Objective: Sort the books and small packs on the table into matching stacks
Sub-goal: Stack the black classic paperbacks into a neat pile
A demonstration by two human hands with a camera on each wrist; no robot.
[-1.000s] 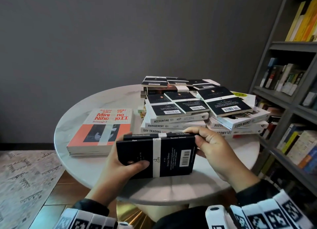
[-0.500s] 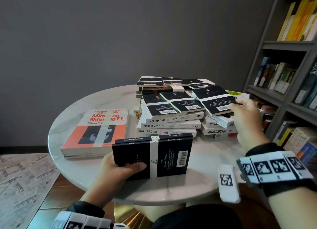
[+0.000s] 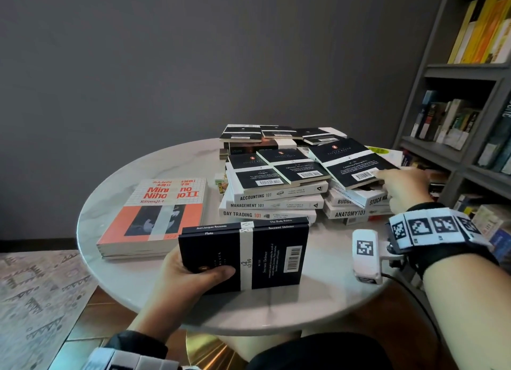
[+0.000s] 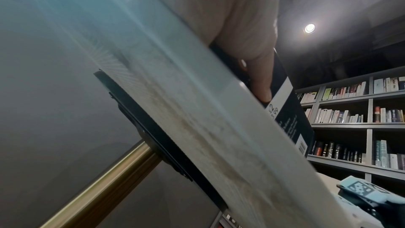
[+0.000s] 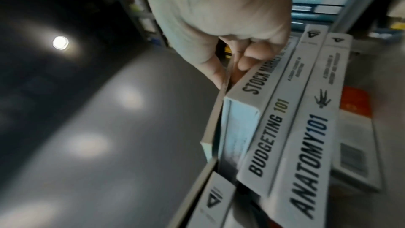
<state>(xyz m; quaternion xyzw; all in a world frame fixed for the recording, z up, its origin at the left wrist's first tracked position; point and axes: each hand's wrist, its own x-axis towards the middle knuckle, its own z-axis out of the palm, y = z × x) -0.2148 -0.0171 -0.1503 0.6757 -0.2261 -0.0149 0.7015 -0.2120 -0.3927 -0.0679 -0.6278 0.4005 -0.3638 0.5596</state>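
Observation:
My left hand [image 3: 210, 272] grips a small stack of thin black books [image 3: 265, 253] at the table's front edge, thumb [image 4: 260, 79] on the top cover. My right hand [image 3: 387, 176] reaches to the right-hand pile and pinches the near corner of the thin black book [image 3: 348, 159] on top. In the right wrist view the thumb lies on that book [image 5: 212, 127] and the fingers curl under it, above Stock Market 101 [image 5: 263, 75]. More thin black books [image 3: 276, 170] lie on the white Accounting 101 pile [image 3: 276, 195].
An orange and white book stack [image 3: 154, 212] lies at the left of the round marble table [image 3: 318, 300]. More black books [image 3: 276, 134] are piled at the back. Anatomy 101 [image 3: 348, 213] is at the bottom of the right pile. A bookshelf [image 3: 456, 148] stands close on the right.
My right hand let go of the held black stack and moved right and back to the right pile's top black book. The left hand kept holding its stack.

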